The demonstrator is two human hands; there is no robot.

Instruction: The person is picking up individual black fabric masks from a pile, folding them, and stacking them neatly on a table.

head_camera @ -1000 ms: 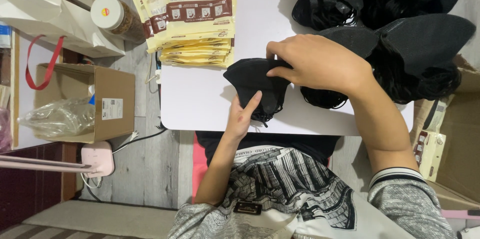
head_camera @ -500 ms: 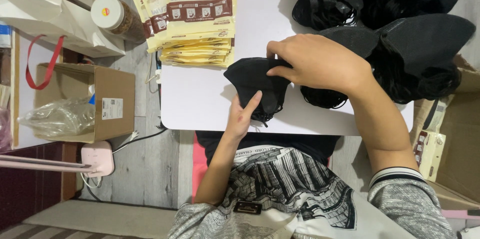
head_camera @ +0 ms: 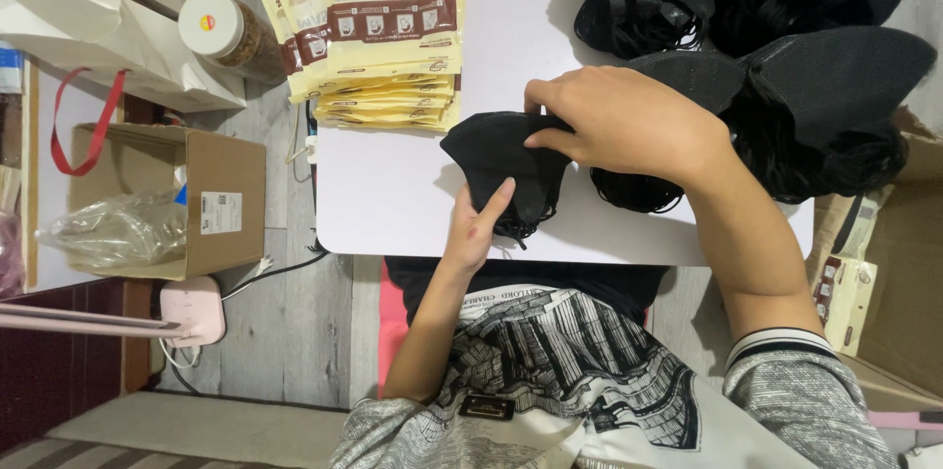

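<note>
A folded black face mask (head_camera: 501, 160) lies on the white table (head_camera: 393, 194) near its front edge. My left hand (head_camera: 476, 228) rests flat with its fingers on the mask's near side. My right hand (head_camera: 624, 120) reaches over from the right and pinches the mask's far edge. Piles of black masks (head_camera: 766, 66) with ear loops sit on the table's right half, partly under my right wrist.
A stack of yellow and brown flat packets (head_camera: 378, 32) lies at the table's far left. On the floor to the left are a white-lidded jar (head_camera: 221, 32), an open cardboard box (head_camera: 177, 199) holding a plastic bag, and a pink power strip (head_camera: 192, 310). Cartons stand at the right.
</note>
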